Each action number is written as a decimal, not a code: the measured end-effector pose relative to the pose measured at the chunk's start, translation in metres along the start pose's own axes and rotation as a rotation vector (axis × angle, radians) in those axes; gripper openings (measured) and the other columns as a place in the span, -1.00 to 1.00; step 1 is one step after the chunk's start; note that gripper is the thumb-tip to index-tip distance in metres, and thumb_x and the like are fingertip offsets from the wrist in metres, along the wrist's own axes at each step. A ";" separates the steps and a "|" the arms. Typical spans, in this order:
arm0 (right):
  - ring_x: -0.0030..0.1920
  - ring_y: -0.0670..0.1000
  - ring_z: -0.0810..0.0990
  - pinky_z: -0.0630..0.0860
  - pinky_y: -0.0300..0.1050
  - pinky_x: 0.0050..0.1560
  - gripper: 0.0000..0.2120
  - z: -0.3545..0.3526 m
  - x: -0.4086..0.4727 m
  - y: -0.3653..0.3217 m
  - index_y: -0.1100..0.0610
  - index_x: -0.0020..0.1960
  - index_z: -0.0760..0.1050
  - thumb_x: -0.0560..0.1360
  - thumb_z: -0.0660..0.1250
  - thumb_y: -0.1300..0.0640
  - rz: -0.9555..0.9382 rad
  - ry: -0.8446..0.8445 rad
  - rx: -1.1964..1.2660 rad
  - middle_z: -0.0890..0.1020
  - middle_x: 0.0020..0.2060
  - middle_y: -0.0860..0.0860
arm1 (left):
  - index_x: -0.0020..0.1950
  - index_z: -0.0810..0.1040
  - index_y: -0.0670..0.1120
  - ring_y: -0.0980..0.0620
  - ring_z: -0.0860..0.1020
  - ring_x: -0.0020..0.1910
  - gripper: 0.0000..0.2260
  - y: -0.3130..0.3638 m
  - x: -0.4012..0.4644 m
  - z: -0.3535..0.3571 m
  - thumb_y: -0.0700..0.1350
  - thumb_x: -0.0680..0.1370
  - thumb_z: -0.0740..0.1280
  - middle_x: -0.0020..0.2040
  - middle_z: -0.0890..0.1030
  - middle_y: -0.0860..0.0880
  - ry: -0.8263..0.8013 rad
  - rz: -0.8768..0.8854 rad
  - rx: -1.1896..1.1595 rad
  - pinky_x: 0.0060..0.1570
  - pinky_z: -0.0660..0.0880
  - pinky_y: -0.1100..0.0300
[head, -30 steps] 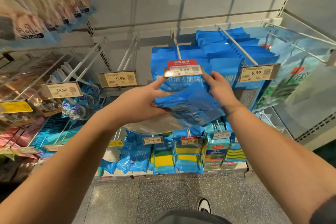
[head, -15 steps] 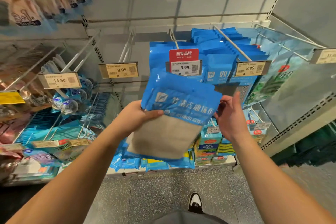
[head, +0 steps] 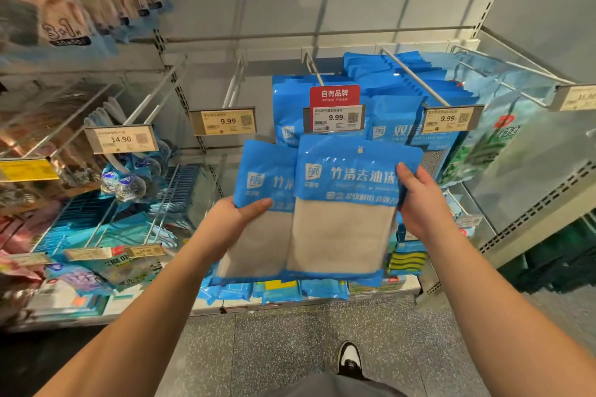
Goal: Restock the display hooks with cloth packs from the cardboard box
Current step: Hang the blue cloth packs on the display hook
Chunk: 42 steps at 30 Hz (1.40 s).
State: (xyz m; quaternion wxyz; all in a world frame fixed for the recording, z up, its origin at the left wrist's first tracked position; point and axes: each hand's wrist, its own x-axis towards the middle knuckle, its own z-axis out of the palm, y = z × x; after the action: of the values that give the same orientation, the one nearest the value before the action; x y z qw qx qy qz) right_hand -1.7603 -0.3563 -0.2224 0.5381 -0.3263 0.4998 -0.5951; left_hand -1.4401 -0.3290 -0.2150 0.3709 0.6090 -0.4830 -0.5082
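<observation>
Left hand [head: 240,214] gripping the left cloth pack [head: 261,203] at its edge, thumb laid across the blue front, fingers hidden behind. Right hand [head: 419,200] curled round the right edge of the front cloth pack [head: 346,203], thumb on the printed band, other fingers out of sight behind it. Both packs held upright, overlapping, just below the middle hook [head: 314,69] and its red-topped price tag [head: 334,109]. No cardboard box in view.

Main risk: missing the hang hole [head: 360,149]. Small, near the top edge, and probably hard to line up with the hook tip hidden behind the tag. A push off centre could crease or tear the thin top strip.

Second risk: slipping. Slick film, edge grips only, two packs fanned apart; loosening one hand to thread could likely drop the other pack to the floor [head: 290,342].

Third: wrong hook. Similar blue packs hanging on the neighbouring hook [head: 416,80] to the right, so easy to mix stock.

Also possible: knocking the tag askew while lifting.
</observation>
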 end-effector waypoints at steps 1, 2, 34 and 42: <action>0.09 0.05 0.67 0.59 0.01 0.03 -0.78 -0.006 0.003 0.000 0.10 0.25 0.52 0.65 0.21 0.15 -0.003 0.008 -0.017 0.69 0.09 0.03 | -0.04 0.69 -0.02 -0.21 0.69 -0.04 -0.79 -0.002 -0.001 -0.005 0.06 0.43 0.55 -0.10 0.74 -0.11 0.016 -0.011 0.032 -0.02 0.62 -0.09; 0.09 0.06 0.67 0.59 0.03 0.05 -0.80 -0.011 0.004 0.000 0.10 0.23 0.53 0.65 0.22 0.15 -0.001 0.015 -0.035 0.69 0.09 0.04 | -0.06 0.69 -0.01 -0.23 0.68 -0.03 -0.74 -0.003 -0.002 -0.008 0.12 0.39 0.56 -0.09 0.74 -0.14 0.031 -0.014 0.072 0.03 0.60 -0.15; -0.47 -0.32 0.47 0.37 -0.48 -0.38 -0.76 0.032 0.048 -0.036 0.01 -0.17 0.37 0.68 0.17 0.16 -0.044 -0.169 -0.409 0.52 -0.53 -0.25 | 0.27 0.55 0.25 -0.11 0.63 0.07 -0.70 0.108 0.018 0.050 0.28 0.59 0.25 0.64 -0.11 0.22 -0.255 0.600 1.323 -0.07 0.54 0.05; -0.02 -0.15 0.67 0.60 -0.30 -0.15 -0.67 0.042 0.048 -0.043 0.32 0.32 0.42 0.66 0.20 0.12 0.006 -0.225 -0.368 0.64 0.11 0.12 | 0.25 0.59 0.22 -0.09 0.63 0.06 -0.70 0.128 0.016 0.037 0.25 0.57 0.31 0.63 -0.09 0.26 -0.192 0.640 1.264 -0.11 0.46 0.12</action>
State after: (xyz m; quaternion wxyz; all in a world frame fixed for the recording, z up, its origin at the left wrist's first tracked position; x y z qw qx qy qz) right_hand -1.7450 -0.4159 -0.1772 0.5237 -0.4817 0.5380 -0.4520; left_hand -1.5027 -0.3763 -0.1060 0.0338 0.4883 -0.8707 -0.0487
